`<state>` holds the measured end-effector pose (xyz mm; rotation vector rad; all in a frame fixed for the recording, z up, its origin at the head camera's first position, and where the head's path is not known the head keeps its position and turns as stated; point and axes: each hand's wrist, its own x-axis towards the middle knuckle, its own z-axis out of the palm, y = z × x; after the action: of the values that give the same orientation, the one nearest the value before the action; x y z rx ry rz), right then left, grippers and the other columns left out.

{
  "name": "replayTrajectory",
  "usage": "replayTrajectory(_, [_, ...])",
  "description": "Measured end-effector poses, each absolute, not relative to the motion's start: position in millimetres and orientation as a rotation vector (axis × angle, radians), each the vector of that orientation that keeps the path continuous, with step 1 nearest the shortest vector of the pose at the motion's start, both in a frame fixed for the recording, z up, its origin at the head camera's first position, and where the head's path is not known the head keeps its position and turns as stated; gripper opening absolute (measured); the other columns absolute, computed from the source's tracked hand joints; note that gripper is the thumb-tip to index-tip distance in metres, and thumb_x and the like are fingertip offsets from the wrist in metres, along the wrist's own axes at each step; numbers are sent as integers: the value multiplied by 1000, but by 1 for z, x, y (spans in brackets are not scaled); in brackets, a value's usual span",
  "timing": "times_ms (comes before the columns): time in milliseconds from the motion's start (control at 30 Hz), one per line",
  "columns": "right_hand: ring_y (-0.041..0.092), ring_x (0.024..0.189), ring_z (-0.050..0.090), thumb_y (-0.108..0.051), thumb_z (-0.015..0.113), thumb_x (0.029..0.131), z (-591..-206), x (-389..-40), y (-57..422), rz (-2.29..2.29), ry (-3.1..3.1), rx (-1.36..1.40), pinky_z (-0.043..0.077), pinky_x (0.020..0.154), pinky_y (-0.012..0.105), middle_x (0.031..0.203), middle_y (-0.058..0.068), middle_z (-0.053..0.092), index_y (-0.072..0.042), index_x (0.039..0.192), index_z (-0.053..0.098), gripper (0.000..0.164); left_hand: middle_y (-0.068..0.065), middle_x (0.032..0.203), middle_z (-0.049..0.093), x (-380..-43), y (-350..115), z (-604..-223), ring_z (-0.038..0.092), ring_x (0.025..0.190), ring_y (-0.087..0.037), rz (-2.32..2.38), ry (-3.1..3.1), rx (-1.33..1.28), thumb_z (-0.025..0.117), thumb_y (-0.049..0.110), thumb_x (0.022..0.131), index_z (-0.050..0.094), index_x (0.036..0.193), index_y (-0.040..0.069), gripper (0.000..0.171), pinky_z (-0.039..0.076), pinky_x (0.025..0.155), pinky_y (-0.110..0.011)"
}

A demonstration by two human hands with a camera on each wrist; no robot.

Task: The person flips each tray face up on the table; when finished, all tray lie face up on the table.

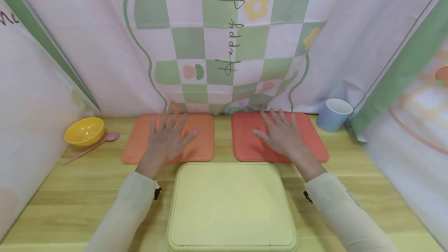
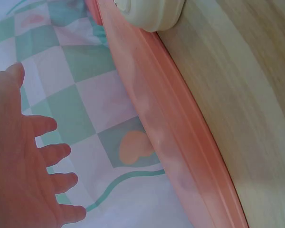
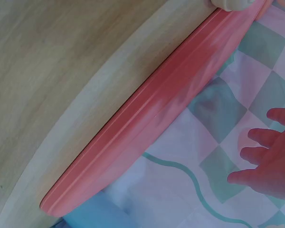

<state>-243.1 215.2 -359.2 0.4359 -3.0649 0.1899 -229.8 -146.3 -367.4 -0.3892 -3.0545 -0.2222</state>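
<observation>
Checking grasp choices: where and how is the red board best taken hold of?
Probably take the red board by its left and right edges, from both sides at once: it lies flat and wide, wooden table shows along both edges, while the yellow board crowds its near side.

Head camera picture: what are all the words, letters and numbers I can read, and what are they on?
"Happy": written sideways, on the checked cloth at the back.
One big letter above it, same cloth: can't tell which.
Dark letters, cut off, on the cloth at the left edge: unclear.
Marks on the right sleeve: too small to read.
</observation>
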Motion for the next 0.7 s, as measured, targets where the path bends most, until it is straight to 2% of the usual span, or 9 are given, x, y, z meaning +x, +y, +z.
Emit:
replayTrajectory(100, [46, 152, 0, -64, 38, 103, -359, -244, 217, 168, -3057, 432, -2, 115, 71, 166, 25, 11, -7, 161, 24, 82, -11, 169, 8, -230, -145, -367, -2, 153, -39, -215, -3042, -399, 20, 77, 98, 16, 164, 18, 89, -2, 116, -69])
replayTrajectory(333, [47, 151, 3, -65, 38, 103, -358, -247, 221, 157, -3022, 421, -4, 115, 71, 165, 26, 15, -9, 161, 25, 82, -11, 169, 8, -233, -137, -365, -8, 153, -37, -210, -3022, -431, 19, 79, 97, 16, 164, 19, 90, 3, 116, -70])
replayTrajectory(500, [48, 151, 4, -64, 39, 103, -358, -246, 226, 169, -3020, 407, -2, 115, 71, 164, 26, 17, -7, 160, 28, 82, -12, 169, 10, -236, -128, -363, 2, 153, -41, -189, -2999, -471, 20, 78, 97, 18, 164, 20, 89, 8, 115, -69])
replayTrajectory(600, [48, 151, 6, -61, 44, 103, -359, -245, 230, 183, -3016, 396, 0, 115, 71, 164, 26, 17, -6, 159, 29, 80, -14, 169, 9, -238, -122, -362, 8, 152, -42, -201, -2986, -485, 22, 76, 98, 19, 164, 20, 87, 6, 116, -69])
replayTrajectory(700, [49, 150, 10, -57, 48, 103, -361, -245, 236, 191, -2999, 385, 2, 115, 71, 163, 27, 20, -5, 159, 30, 78, -15, 168, 12, -240, -116, -362, 8, 153, -40, -218, -2973, -496, 23, 75, 99, 22, 163, 19, 85, 3, 117, -67])
